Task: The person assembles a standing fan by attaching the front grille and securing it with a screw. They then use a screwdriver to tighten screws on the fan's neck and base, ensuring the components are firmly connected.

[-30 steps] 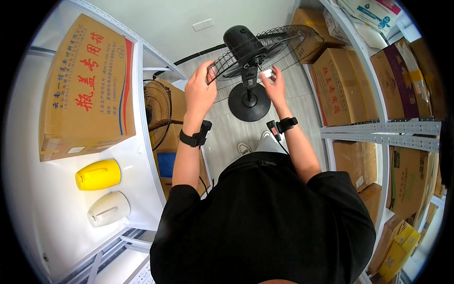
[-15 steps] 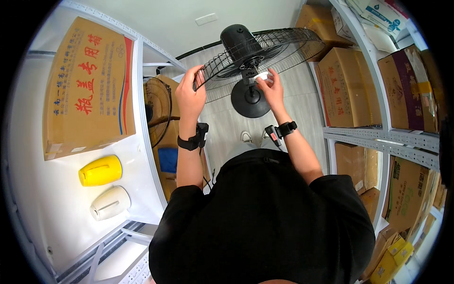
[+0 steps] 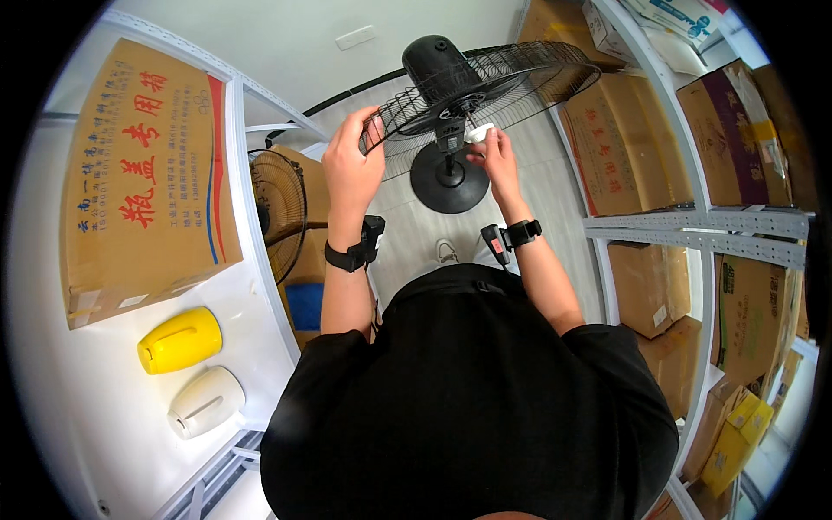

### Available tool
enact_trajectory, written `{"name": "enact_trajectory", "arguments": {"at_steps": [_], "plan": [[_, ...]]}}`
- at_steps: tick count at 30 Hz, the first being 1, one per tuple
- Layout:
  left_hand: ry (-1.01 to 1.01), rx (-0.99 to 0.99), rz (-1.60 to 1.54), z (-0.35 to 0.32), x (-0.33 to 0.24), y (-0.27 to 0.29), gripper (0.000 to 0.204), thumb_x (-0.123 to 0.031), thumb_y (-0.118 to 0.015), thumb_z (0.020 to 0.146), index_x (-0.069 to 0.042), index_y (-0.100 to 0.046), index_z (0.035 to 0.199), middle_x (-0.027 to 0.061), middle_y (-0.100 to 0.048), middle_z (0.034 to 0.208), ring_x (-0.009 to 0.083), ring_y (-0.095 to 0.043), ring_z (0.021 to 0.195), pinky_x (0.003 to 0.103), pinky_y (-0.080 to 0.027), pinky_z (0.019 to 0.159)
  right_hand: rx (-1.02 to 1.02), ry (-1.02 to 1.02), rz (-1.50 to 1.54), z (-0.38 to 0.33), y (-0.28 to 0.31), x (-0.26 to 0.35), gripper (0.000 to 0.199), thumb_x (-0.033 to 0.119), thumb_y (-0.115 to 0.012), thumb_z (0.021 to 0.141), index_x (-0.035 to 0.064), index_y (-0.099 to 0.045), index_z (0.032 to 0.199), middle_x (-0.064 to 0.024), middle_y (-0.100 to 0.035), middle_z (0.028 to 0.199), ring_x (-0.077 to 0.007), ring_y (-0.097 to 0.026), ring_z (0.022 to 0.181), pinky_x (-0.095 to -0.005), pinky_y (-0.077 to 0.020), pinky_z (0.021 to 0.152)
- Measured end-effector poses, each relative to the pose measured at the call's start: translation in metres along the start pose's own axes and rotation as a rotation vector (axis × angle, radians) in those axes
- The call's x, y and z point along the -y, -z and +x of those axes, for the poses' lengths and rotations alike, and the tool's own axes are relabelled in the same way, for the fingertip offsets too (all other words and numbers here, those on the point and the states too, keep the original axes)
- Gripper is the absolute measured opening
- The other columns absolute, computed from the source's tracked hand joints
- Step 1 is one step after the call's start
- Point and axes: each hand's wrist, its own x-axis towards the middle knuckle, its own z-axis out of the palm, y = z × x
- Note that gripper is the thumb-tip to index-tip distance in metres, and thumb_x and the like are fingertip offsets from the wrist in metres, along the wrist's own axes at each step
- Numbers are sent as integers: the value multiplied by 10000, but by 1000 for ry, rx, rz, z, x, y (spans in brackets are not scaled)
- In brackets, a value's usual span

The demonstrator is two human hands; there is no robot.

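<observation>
A black pedestal fan stands before me on its round base, its motor housing tilted upward. The wire guard spreads out around the metal shaft. My left hand is closed on the guard's left edge, fingers wrapped over the wires. Beside the shaft, my right hand pinches a small white plastic nut between thumb and fingers. The nut is close under the shaft's end; whether it touches the shaft I cannot tell.
On the left shelf sit a large cardboard box, a yellow kettle-like jug and a cream one. Another fan stands beneath. Metal racks with several cartons line the right side. Grey floor lies around the fan base.
My view has shifted a little, so the shelves sit differently. My right hand still holds the white nut near the shaft, turned slightly. My left hand stays on the guard.
</observation>
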Motion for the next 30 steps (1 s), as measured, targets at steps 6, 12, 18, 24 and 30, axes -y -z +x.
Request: {"name": "enact_trajectory", "arguments": {"at_steps": [6, 12, 18, 24, 30], "plan": [[-23, 4, -15, -1, -3, 7, 168, -125, -649, 878, -61, -636, 1032, 138, -674, 900, 303, -658, 792, 360, -516, 698, -11, 133, -187, -8, -8, -2, 525, 351, -535, 981, -7, -399, 1340, -204, -504, 1230, -190, -622, 931, -342, -574, 733], [-72, -9, -26, 0, 1, 7, 167, -127, -656, 869, -70, -637, 1025, 138, -672, 895, 308, -657, 792, 369, -514, 689, -93, 73, -120, -6, -11, -1, 573, 424, -522, 973, 0, -408, 1341, -172, -591, 1077, -183, -639, 825, -326, -569, 653], [-78, -23, -18, -2, 6, 3, 170, -121, -655, 864, -68, -636, 1024, 134, -671, 888, 323, -650, 789, 378, -511, 690, -84, 178, -147, -3, -5, 1, 563, 336, -600, 946, -18, -404, 1339, -144, -610, 993, -187, -643, 821, -323, -565, 671], [-101, -22, -21, 0, 8, 5, 178, -95, -660, 850, -67, -632, 1023, 141, -668, 891, 315, -654, 795, 379, -513, 688, 49, -72, -64, -16, -11, 24, 642, 286, -659, 913, -12, -341, 1384, -104, -636, 882, -210, -672, 762, -287, -543, 676], [-103, -19, -10, 2, 1, 5, 182, -82, -660, 843, -73, -633, 1023, 131, -671, 889, 305, -657, 794, 375, -516, 690, 23, 78, -147, -9, -1, 6, 664, 251, -701, 881, -8, -349, 1381, -152, -571, 1123, -205, -642, 953, -293, -545, 673]]}}
